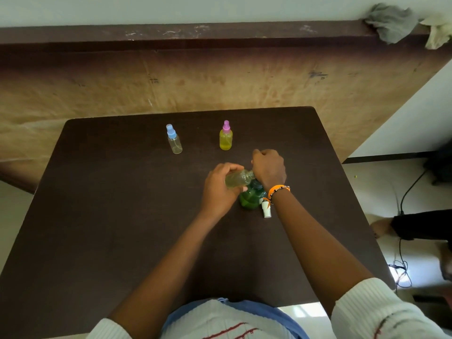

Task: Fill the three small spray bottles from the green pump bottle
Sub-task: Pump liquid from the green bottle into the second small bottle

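My left hand (217, 189) grips a small clear spray bottle (238, 178) without its cap, tilted on its side, its neck pointing right. My right hand (269, 168) is curled over the pump head of the green pump bottle (250, 198), which stands on the dark table (122, 204) under both hands. The small bottle's neck meets my right hand; the pump spout is hidden. A white spray cap (266, 209) lies on the table just right of the green bottle. Farther back stand a blue-capped clear bottle (175, 140) and a pink-capped bottle (225, 137) filled with yellow liquid.
The table's far edge lies just behind the two standing bottles, with a brown wall ledge (220, 35) beyond. Crumpled cloths (396, 23) sit on the ledge at the top right. Cables (403, 241) and another person's foot (381, 227) are on the floor to the right.
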